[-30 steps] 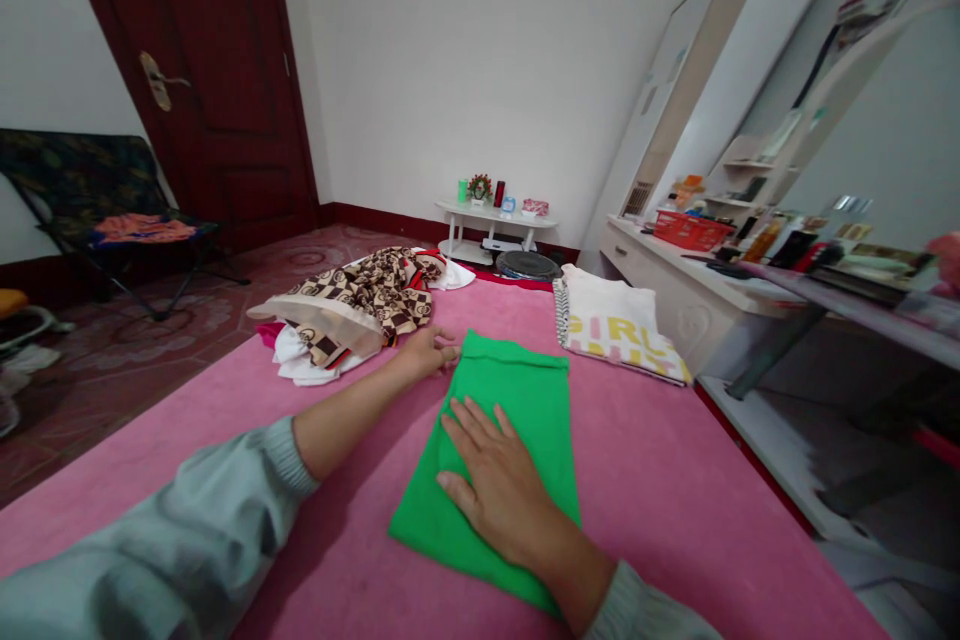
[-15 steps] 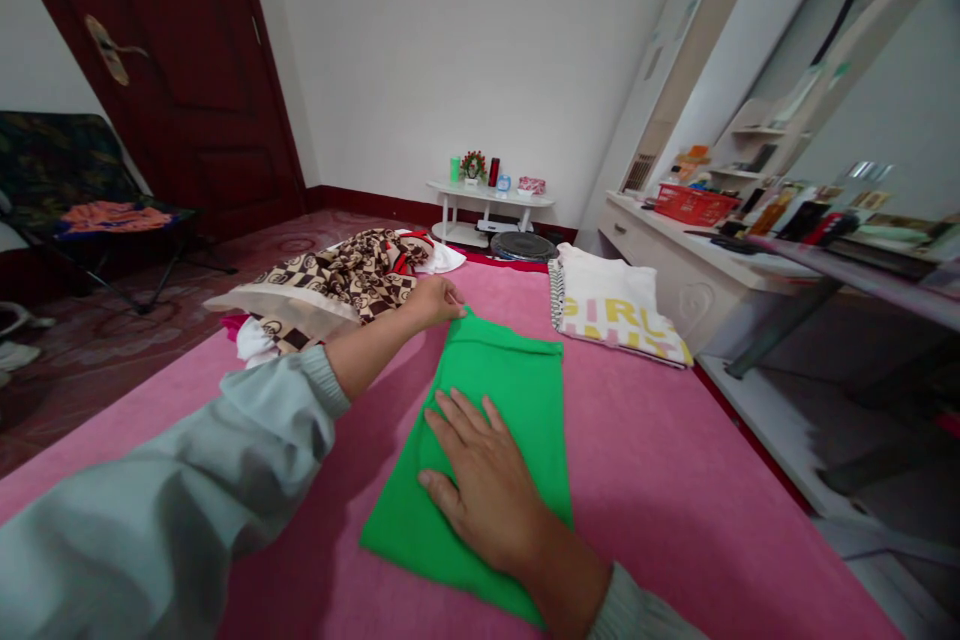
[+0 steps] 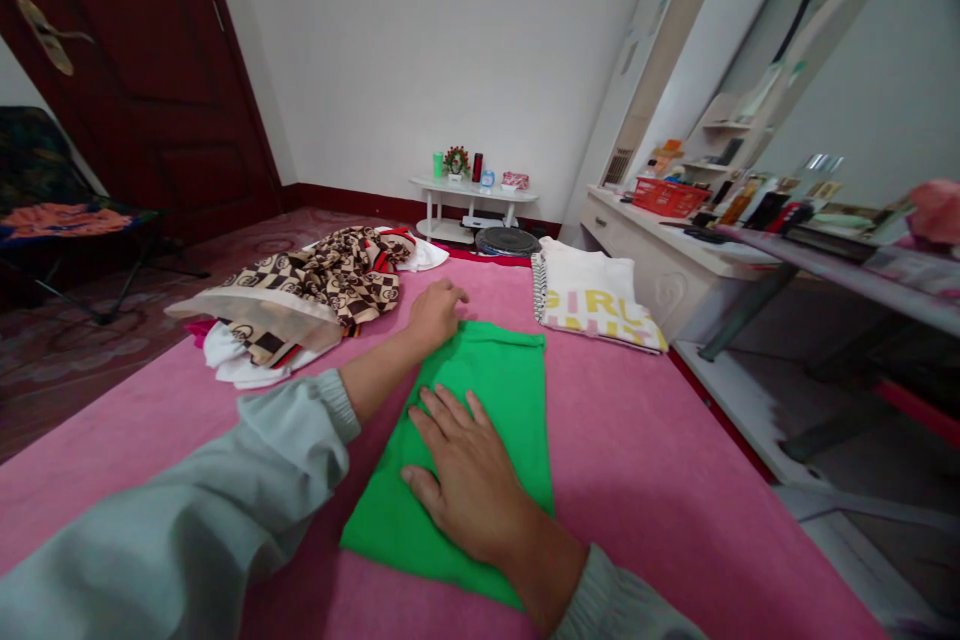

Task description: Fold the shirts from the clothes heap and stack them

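Observation:
A green piece of clothing (image 3: 506,390), folded into a long panel, lies on the pink bedspread (image 3: 630,480). My right hand (image 3: 465,475) rests flat on its middle with the fingers spread. At the garment's far left corner is my left hand (image 3: 436,313), its fingers loosely bent and pointing right, just beyond the edge. No cloth shows pinched in it, though its underside is hidden. The far edge of the garment has a narrow folded band.
To the left sits a heap of clothes with a brown checked garment (image 3: 300,290). A folded white shirt (image 3: 592,290) with lettering lies at the far right. Beyond the bed stand a small white table (image 3: 427,188) and, rightward, a dresser (image 3: 667,260) with a red basket (image 3: 667,198).
My left hand has let go of the green garment's far left corner, which now lies flatter. My right hand stays pressed on the cloth. The whole view has shifted slightly.

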Demonstrator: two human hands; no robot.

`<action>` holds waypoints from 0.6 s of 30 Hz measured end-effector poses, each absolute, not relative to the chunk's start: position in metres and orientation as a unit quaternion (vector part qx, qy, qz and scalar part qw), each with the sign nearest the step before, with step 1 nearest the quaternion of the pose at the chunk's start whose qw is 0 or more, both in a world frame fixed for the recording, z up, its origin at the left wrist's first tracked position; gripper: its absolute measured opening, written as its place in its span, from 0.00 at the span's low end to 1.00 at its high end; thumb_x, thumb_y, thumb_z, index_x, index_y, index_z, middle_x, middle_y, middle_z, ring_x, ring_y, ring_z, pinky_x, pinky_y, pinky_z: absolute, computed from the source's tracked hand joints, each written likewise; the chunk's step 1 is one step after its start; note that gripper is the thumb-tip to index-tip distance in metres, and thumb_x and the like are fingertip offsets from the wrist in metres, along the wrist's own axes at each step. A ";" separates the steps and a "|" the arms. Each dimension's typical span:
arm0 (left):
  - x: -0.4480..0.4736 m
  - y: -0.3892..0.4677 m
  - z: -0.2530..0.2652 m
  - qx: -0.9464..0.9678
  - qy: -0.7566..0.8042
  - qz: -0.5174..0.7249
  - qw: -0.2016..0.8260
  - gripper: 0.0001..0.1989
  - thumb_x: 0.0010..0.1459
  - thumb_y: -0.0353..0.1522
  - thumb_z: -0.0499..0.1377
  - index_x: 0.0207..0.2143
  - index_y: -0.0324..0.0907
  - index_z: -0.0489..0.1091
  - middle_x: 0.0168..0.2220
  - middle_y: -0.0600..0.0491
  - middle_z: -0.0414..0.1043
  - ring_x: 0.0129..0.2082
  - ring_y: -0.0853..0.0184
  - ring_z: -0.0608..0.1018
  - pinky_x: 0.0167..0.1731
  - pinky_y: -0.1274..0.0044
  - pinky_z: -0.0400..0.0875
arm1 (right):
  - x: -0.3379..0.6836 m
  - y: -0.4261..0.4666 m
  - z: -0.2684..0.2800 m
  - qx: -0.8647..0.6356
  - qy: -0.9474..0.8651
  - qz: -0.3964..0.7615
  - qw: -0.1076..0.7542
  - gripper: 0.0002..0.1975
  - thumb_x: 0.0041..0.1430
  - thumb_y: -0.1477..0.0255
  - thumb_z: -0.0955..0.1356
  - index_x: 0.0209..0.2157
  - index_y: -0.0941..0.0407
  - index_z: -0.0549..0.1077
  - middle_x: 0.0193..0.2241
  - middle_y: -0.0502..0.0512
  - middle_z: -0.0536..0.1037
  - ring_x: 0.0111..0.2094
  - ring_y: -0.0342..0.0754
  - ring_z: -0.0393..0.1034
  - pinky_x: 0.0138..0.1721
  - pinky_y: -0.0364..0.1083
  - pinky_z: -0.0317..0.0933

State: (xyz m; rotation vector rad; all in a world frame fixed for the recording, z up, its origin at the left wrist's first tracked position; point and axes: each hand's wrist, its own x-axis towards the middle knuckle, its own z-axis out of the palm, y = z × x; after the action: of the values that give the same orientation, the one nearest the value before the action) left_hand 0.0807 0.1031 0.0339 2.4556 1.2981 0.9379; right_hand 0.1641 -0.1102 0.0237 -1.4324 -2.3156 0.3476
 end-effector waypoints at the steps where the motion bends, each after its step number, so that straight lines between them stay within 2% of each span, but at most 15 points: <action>1: 0.090 0.098 0.040 0.848 0.419 0.313 0.092 0.13 0.50 0.24 0.60 0.40 0.42 0.75 0.43 0.48 0.73 0.46 0.61 0.74 0.48 0.71 0.66 | 0.164 -0.111 0.024 -0.511 -0.827 0.124 0.200 0.28 0.64 0.56 0.60 0.62 0.53 0.58 0.66 0.56 0.54 0.67 0.50 0.40 0.66 0.57 0.31; 3: 0.112 0.090 0.049 0.889 0.349 0.283 0.085 0.13 0.54 0.27 0.59 0.42 0.41 0.75 0.44 0.49 0.74 0.47 0.62 0.74 0.50 0.72 0.65 | 0.164 -0.111 0.025 -0.510 -0.827 0.122 0.203 0.28 0.64 0.56 0.61 0.62 0.54 0.59 0.65 0.57 0.55 0.67 0.51 0.41 0.66 0.58 0.31; 5: 0.134 0.083 0.052 0.930 0.265 0.237 0.094 0.17 0.53 0.32 0.62 0.47 0.42 0.73 0.47 0.49 0.74 0.48 0.62 0.74 0.51 0.73 0.65 | 0.164 -0.111 0.026 -0.510 -0.826 0.116 0.208 0.28 0.64 0.57 0.61 0.62 0.54 0.58 0.64 0.57 0.57 0.66 0.52 0.43 0.66 0.58 0.32; 8: 0.161 0.073 0.052 0.963 0.200 0.168 0.073 0.24 0.50 0.30 0.63 0.51 0.44 0.71 0.50 0.49 0.73 0.50 0.61 0.73 0.51 0.73 0.65 | 0.165 -0.111 0.029 -0.503 -0.829 0.111 0.219 0.28 0.64 0.60 0.62 0.62 0.54 0.57 0.63 0.56 0.60 0.65 0.51 0.46 0.65 0.58 0.34; 11: 0.175 0.067 0.054 0.961 0.235 0.128 0.075 0.20 0.50 0.24 0.58 0.46 0.45 0.75 0.46 0.49 0.76 0.48 0.60 0.74 0.51 0.71 0.64 | 0.166 -0.111 0.031 -0.493 -0.832 0.108 0.229 0.27 0.64 0.62 0.61 0.62 0.53 0.57 0.62 0.54 0.62 0.64 0.50 0.48 0.65 0.57 0.36; 14: 0.181 0.072 0.059 0.945 0.279 0.129 0.115 0.13 0.51 0.25 0.58 0.38 0.44 0.77 0.41 0.48 0.77 0.47 0.59 0.75 0.50 0.71 0.64 | 0.167 -0.111 0.031 -0.497 -0.830 0.105 0.230 0.26 0.64 0.61 0.61 0.60 0.54 0.60 0.60 0.56 0.64 0.63 0.51 0.49 0.65 0.57 0.36; 18: 0.184 0.094 0.068 0.920 0.321 0.134 0.181 0.05 0.50 0.28 0.60 0.29 0.39 0.76 0.29 0.50 0.77 0.34 0.63 0.76 0.37 0.76 0.68 | 0.169 -0.111 0.028 -0.495 -0.833 0.106 0.221 0.25 0.65 0.60 0.60 0.60 0.56 0.60 0.62 0.59 0.61 0.65 0.52 0.46 0.65 0.59 0.35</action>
State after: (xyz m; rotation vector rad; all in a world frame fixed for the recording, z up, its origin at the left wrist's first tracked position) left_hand 0.1835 0.0940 0.0677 2.5974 0.9077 0.3791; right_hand 0.1694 -0.1111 0.0278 -1.3686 -2.3038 0.2938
